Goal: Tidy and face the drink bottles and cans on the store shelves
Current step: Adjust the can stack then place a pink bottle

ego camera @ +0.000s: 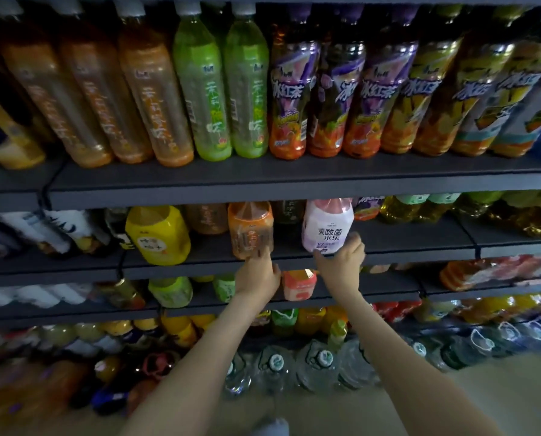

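On the second shelf (388, 247) stand an orange tea bottle (250, 228) and a white and pink bottle (327, 225). My left hand (258, 273) holds the orange bottle at its base, fingers curled round the lower edge. My right hand (341, 262) grips the bottom of the white and pink bottle, thumb on the left, fingers on the right. A yellow bottle (157, 236) stands to the left of both. Behind them, further bottles sit deep in the shelf, mostly hidden.
The top shelf (262, 180) carries a full row of tall orange, green, purple and yellow tea bottles. Lower shelves hold small green, orange and red bottles. Large water bottles (313, 366) stand on the floor. A shoe tip (272, 427) shows at the bottom.
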